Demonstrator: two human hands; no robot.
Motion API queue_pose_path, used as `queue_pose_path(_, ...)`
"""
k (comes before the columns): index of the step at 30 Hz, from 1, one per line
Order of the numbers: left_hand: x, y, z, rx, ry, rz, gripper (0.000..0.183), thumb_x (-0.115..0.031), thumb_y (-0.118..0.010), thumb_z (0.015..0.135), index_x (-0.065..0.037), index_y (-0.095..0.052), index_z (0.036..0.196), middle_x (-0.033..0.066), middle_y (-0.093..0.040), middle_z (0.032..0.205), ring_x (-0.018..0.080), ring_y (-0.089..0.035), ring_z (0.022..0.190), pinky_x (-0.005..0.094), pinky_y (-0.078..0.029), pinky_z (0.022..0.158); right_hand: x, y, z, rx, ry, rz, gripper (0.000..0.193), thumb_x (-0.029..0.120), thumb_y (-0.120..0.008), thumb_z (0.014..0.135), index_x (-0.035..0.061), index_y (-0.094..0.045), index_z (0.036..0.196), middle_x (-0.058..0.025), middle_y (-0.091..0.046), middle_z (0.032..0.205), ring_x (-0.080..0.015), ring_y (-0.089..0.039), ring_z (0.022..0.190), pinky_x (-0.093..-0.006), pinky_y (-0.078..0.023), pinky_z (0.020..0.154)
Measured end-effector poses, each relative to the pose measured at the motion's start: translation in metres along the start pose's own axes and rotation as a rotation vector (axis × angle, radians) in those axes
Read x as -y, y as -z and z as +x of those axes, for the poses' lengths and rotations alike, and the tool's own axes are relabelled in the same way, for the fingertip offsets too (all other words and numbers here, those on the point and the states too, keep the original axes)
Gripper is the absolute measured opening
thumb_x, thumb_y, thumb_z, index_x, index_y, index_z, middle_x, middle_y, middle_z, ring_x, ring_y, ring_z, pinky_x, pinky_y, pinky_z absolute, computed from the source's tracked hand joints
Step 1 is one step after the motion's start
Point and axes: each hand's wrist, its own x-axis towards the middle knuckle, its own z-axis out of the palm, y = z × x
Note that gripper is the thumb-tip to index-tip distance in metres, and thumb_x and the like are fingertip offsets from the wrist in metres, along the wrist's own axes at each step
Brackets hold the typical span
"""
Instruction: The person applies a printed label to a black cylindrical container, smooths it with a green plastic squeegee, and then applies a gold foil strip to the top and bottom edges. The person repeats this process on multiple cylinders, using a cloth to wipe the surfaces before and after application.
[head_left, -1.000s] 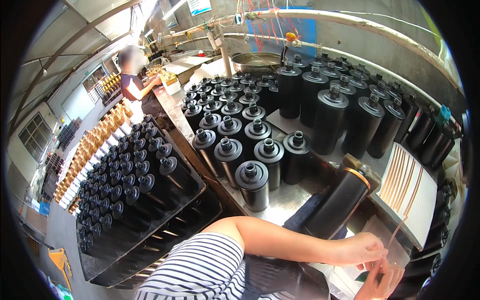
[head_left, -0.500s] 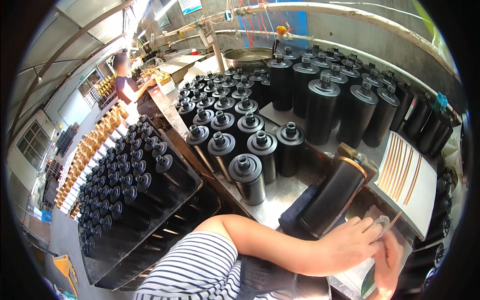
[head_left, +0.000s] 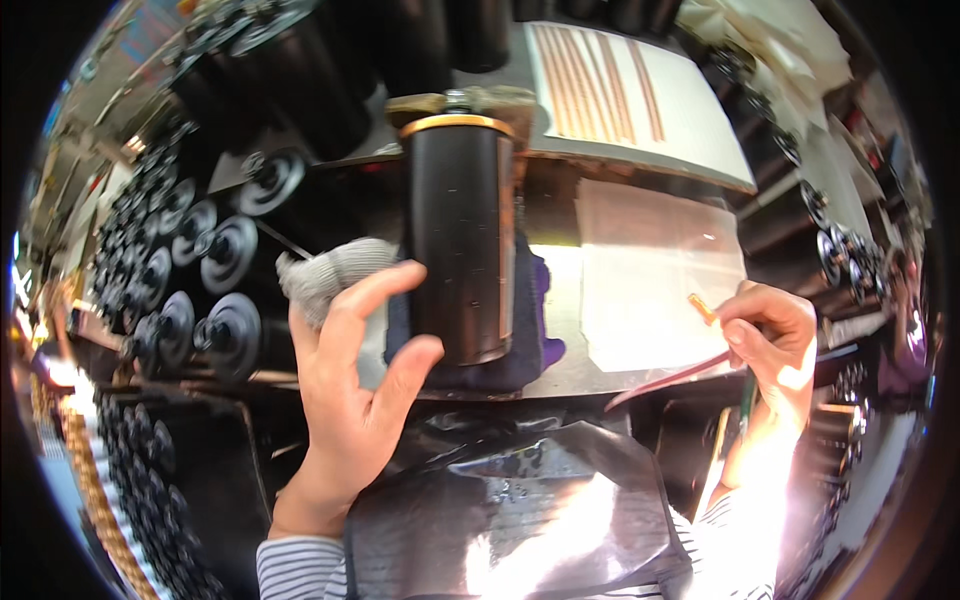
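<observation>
A black bottle (head_left: pixel 455 240) with a gold band round its shoulder lies with its neck pointing away from me, on a dark blue cloth (head_left: pixel 398 340). Just left of it is my left hand (head_left: pixel 350 400), thumb and index finger spread apart near the bottle's side. A wad of grey cloth (head_left: pixel 345 272) sits against that hand, apparently gripped by the other fingers, which are mostly hidden. Over to the right, my right hand (head_left: pixel 775 345) pinches a thin strip (head_left: pixel 703 308), gold at its end. A reddish, blurred length trails below it.
A white sheet (head_left: pixel 690 120) bearing several gold strips lies at the back right, with translucent paper (head_left: pixel 655 270) nearer me. Several black bottles (head_left: pixel 228 335) stand at the left, more around the back and right. A block (head_left: pixel 400 103) backs the lying bottle's neck.
The view has swung round to face the lying bottle. My hands, close together before, are now far apart, the left one beside the bottle with the grey cloth, the right one holding the strip.
</observation>
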Motion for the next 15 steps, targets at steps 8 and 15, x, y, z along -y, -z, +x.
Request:
queue_pose_path(8,0.035,-0.034,-0.001,0.073,-0.075,0.228,0.114,-0.025,-0.091,0.056,-0.007,-0.027,0.149,0.0206,-0.030,0.138,0.0343,-0.037,0.126,0.0395,-0.035,0.105,-0.010,-0.041,-0.003,0.021,-0.079,0.150,0.018,-0.004,-0.061,0.083,-0.0066,-0.070,0.097,-0.0091,-0.065,0.077,-0.0083,-0.055,0.060,-0.0198,-0.040,0.052)
queue_pose_path(15,0.026,-0.006,-0.008,0.158,-0.125,0.092,0.099,-0.050,-0.078,0.066,0.002,-0.039,0.140,0.0198,-0.034,0.137,0.0319,-0.038,0.126,0.0399,-0.029,0.108,0.002,-0.084,0.022,0.335,-0.068,0.242,0.018,0.001,-0.070,0.080,0.0012,-0.074,0.098,-0.0070,-0.065,0.075,-0.0081,-0.057,0.063,-0.0211,-0.042,0.056)
